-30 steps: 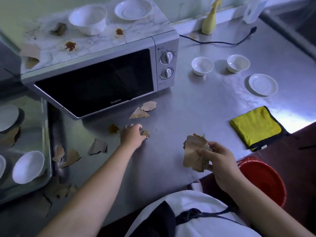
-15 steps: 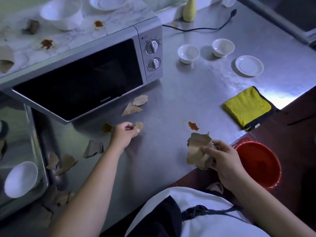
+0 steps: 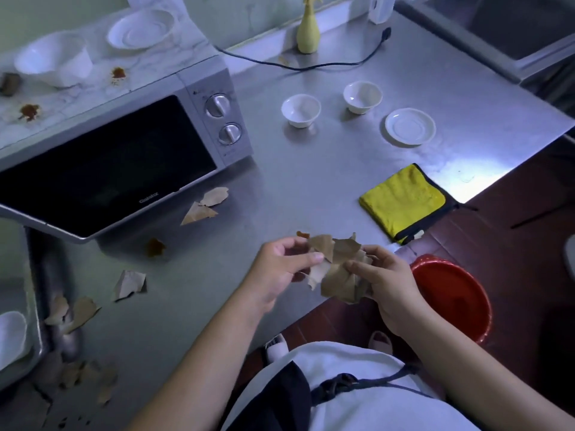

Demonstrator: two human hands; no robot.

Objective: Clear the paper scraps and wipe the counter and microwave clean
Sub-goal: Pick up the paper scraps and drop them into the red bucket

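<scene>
Paper scraps (image 3: 339, 265) bunching above the near edge of the counter (image 3: 311, 181), left hand (image 3: 280, 272) pinching one piece, right hand (image 3: 389, 284) gripping the pile. Probably best squeezing tight and tipping into the red bucket (image 3: 479, 293), dropping none.

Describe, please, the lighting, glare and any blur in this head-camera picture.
Head view: dim, bluish light overall; a bright glare patch on the steel counter beside the yellow cloth; the microwave door reads near-black; paper scraps at the lower left look soft.
</scene>
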